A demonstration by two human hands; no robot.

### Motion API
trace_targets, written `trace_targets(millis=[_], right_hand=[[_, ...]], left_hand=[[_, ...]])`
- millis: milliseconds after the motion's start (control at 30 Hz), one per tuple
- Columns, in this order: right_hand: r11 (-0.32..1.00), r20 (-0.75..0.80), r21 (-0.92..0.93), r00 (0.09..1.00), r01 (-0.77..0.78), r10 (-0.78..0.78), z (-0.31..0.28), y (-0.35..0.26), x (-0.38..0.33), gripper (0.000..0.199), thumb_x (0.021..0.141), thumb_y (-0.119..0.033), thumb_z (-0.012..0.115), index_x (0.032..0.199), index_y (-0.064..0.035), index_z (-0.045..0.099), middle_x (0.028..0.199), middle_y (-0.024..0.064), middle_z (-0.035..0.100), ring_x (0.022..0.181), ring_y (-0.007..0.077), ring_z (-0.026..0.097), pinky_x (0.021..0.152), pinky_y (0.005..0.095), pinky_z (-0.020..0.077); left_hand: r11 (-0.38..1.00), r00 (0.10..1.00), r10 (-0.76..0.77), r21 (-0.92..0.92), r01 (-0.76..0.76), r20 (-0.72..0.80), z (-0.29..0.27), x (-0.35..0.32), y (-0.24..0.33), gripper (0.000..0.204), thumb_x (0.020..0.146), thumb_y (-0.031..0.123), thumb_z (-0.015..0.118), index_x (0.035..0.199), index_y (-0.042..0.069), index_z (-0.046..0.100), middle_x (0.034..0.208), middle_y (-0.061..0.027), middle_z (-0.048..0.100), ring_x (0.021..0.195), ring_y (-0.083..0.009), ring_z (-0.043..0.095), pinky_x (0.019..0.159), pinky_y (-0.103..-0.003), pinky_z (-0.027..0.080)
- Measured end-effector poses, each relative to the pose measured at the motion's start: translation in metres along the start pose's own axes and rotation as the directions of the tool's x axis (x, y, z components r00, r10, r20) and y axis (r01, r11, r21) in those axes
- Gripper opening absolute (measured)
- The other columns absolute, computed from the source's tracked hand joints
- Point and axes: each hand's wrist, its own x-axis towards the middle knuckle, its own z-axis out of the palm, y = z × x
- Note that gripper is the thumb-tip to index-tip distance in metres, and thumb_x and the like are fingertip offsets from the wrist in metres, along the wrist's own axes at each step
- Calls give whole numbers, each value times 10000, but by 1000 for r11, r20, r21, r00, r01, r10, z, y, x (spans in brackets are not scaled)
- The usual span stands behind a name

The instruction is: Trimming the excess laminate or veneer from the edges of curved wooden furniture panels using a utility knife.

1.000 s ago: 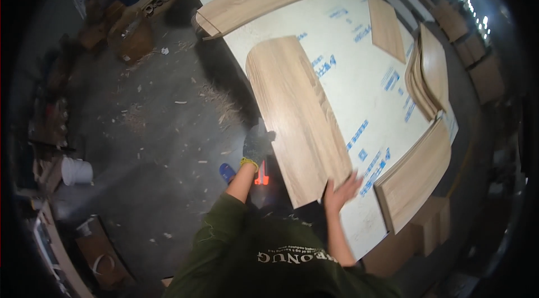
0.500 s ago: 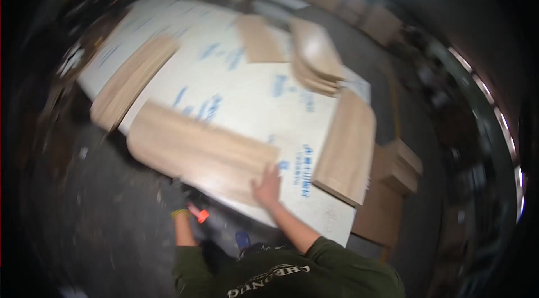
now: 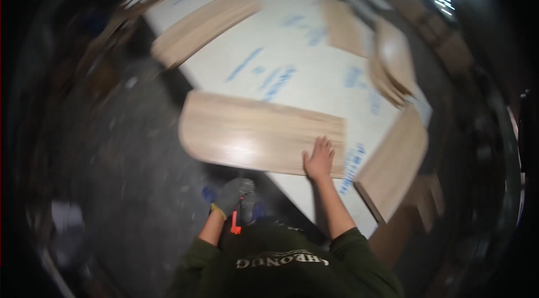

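Observation:
A wood-grain board [image 3: 252, 132] with a rounded left end lies along the near edge of a large white sheet with blue print [image 3: 314, 85]. My bare right hand [image 3: 320, 159] rests flat on the board near its square right end, fingers slightly spread. In front of my body, apart from the board, is my left hand [image 3: 231, 193] in a grey glove with a yellow cuff. Its fingers are closed around a slim tool with an orange-red end [image 3: 235, 226]; blur hides the tool's exact kind.
Another long board [image 3: 205, 26] lies at the far left of the sheet. To the right are a small flat board [image 3: 343, 26], several stacked curved boards [image 3: 393, 56] and a thick board [image 3: 393, 160]. Cartons [image 3: 418, 202] stand beyond the right edge.
My left hand has drawn back from the board's near edge toward my body, still with the tool. My right hand now lies flatter on the board's right end. The view has swung.

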Motion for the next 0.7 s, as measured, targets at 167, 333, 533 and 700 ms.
trace_targets(millis=[167,333,533,700], right_hand=[[940,48,47,939,339,-341,35,-136,25,823,875,-513,515,1481,-27,243,1551,213,184,1447,375,126,1145,574,110],[896,-75,84,899,437,-431,55,-223,87,727,840,-479,577,1406,-60,393,1480,211,327,1397,382,247,1117,578,181],[750,-141,356,825,558,-547,35,-196,71,508,757,-307,692,1186,-55,588,1248,200,516,1206,388,452,1013,553,317],[799,-67,260,836,542,-545,37,-180,62,558,754,-314,677,1237,-64,552,1321,219,476,1245,414,414,1071,548,255]], left_hand=[[849,887,-420,-430,309,-192,-38,-94,-44,352,954,187,536,1242,-15,533,1041,-93,666,983,-185,623,896,-286,482],[942,859,-113,-328,-66,-499,-80,-146,-101,207,960,241,525,1032,58,588,906,-46,611,793,-152,594,709,-299,510],[996,842,8,-66,-52,-540,-195,-33,18,273,964,185,479,1172,45,587,1033,-96,662,879,-226,645,790,-319,525],[621,820,502,774,-121,-274,-232,75,70,333,921,167,520,1231,78,601,1114,-68,678,899,-206,670,763,-317,540]])
